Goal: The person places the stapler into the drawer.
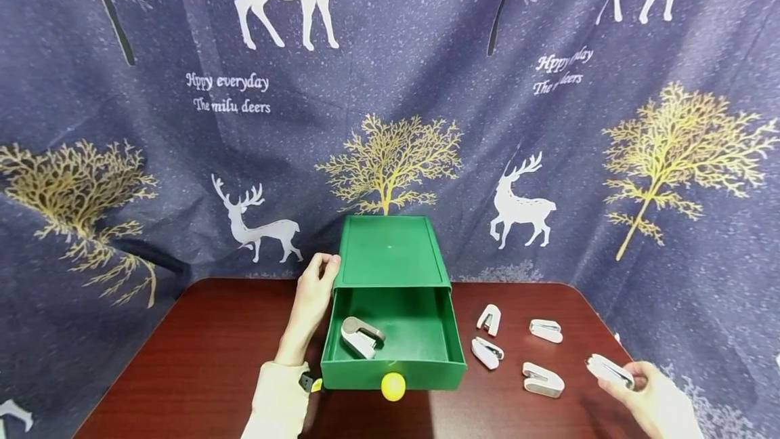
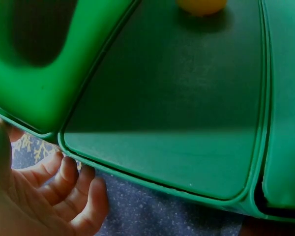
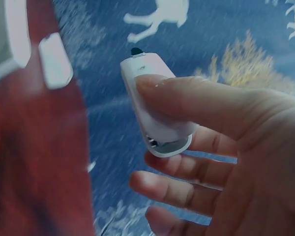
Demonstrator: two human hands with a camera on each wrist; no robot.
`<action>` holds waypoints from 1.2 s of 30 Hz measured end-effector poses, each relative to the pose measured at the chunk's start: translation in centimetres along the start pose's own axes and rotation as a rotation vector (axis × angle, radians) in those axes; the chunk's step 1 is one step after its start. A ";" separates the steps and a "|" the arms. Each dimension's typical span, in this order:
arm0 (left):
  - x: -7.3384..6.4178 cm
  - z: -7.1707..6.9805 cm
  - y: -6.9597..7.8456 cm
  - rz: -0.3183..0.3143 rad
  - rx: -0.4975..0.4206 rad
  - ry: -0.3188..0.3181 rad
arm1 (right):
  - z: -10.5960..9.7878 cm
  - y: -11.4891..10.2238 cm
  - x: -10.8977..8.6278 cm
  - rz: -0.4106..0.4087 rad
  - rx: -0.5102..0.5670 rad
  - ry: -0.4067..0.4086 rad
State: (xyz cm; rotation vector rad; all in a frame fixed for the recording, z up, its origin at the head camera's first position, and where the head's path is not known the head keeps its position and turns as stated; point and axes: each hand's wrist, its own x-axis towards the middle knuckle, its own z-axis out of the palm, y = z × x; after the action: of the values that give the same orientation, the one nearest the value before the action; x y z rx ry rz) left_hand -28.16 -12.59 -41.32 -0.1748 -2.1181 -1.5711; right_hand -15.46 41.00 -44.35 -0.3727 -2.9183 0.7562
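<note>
My right hand (image 1: 647, 391) holds a white mini stapler (image 1: 611, 369) above the table's right edge. In the right wrist view the thumb lies along the top of the stapler (image 3: 155, 101), while the other fingers are below and beside it. My left hand (image 1: 313, 290) is at the left side of a green drawer box (image 1: 393, 253), its loosely bent fingertips touching the edge. The drawer (image 1: 420, 330) is pulled out, and a white and grey-brown stapler (image 1: 361, 337) lies inside at the left. A yellow round knob (image 1: 393, 386) marks its front.
Several white staplers lie on the reddish-brown table right of the box, including one (image 1: 489, 319) near the box, one (image 1: 487, 352) in front of it and one (image 1: 543, 380) nearer the front. A deer-print cloth (image 1: 390, 87) hangs behind the table.
</note>
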 end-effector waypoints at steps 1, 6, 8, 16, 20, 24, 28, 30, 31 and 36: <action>0.1 0.1 0.0 0.002 0.002 -0.003 | -0.2 -0.5 -0.1 -0.016 -0.003 0.031; 0.2 0.0 0.0 0.007 0.015 -0.002 | -0.9 -3.6 -1.0 -0.105 0.018 0.153; 0.1 -0.1 -0.1 0.004 0.018 -0.001 | -1.1 -4.8 -1.4 -0.126 0.025 0.171; 0.0 -0.2 0.1 0.002 0.009 -0.008 | -1.2 -9.1 -2.6 -0.169 0.105 0.277; 0.0 0.0 0.1 0.000 0.016 -0.012 | -0.8 -11.2 -3.2 -0.228 0.121 0.356; 0.0 0.0 0.1 0.002 0.011 -0.008 | -0.6 -13.3 -3.6 -0.296 0.120 0.411; 0.0 0.2 0.1 0.006 0.000 -0.016 | -0.4 -15.2 -4.2 -0.327 0.128 0.405; 0.0 0.2 0.1 0.005 -0.003 -0.015 | -0.1 -16.1 -4.6 -0.325 0.146 0.390; 0.0 0.2 0.1 0.003 -0.004 -0.014 | 0.0 -16.6 -4.7 -0.318 0.160 0.379; 0.0 0.1 0.0 -0.005 -0.017 -0.012 | 0.7 -18.6 -5.3 -0.332 0.229 0.374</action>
State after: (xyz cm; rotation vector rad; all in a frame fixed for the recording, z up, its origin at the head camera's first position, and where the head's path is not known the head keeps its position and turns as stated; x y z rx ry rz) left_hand -28.21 -12.54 -41.32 -0.1855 -2.1164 -1.5946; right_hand -14.35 23.57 -36.10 -0.0019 -2.4264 0.8484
